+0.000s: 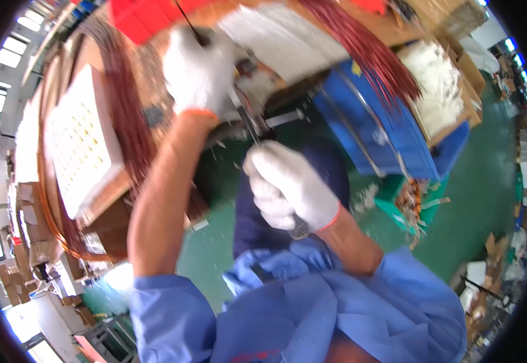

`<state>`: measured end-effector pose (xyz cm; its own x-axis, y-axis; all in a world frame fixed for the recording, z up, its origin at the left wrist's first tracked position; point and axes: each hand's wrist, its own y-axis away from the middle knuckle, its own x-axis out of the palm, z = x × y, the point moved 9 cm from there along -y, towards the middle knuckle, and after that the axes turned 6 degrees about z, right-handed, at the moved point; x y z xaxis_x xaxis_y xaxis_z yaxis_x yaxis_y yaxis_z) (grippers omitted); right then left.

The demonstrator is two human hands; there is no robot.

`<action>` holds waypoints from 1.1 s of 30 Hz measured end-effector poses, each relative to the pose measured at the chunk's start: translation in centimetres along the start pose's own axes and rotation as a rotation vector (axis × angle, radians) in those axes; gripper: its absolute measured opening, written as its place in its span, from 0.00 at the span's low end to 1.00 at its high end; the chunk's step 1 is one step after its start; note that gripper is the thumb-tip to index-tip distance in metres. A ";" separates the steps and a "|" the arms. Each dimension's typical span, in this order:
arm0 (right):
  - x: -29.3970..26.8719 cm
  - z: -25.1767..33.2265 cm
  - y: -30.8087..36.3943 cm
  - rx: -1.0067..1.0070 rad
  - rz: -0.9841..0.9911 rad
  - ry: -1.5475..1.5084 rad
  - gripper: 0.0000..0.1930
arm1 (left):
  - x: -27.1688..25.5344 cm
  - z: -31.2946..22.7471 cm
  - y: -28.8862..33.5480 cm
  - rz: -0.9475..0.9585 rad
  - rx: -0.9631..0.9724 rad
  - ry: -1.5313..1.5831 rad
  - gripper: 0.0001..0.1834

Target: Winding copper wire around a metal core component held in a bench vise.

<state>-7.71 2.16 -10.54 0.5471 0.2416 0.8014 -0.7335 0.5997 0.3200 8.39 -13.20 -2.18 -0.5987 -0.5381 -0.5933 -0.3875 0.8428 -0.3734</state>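
My left hand, in a white knit glove, is over the far side of the workbench with its fingers curled. A thin dark wire sticks out of its far side; motion blurs the fingertips. Nearer to me, my right hand, also gloved, is wrapped round a long tool with a metal shaft. The tool's dark handle end shows below the palm. Its upper end reaches toward a small blurred metal fixture at the bench edge, whose exact kind I cannot make out.
Dark red wire bundles hang at the left and right. A white block with yellowish dots stands left. Blue bins, a box of white pieces and a green scrap bin are right; red bins lie beyond.
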 end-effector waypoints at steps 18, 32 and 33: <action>0.8 -9.8 18.9 0.212 -0.077 -0.176 0.05 | -4.0 -1.3 1.9 -0.313 0.351 0.435 0.19; -3.9 -6.1 10.3 -0.076 -0.139 0.414 0.08 | -6.1 -5.8 3.9 0.095 0.444 0.341 0.10; -2.6 -5.2 8.3 -0.095 -0.093 0.426 0.09 | -7.0 -5.0 1.2 0.105 0.354 0.367 0.10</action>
<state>-13.13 10.47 -12.64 0.7410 0.4638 0.4856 -0.6438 0.6964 0.3172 8.60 -8.44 5.06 -0.8525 -0.3636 -0.3755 -0.0892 0.8091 -0.5809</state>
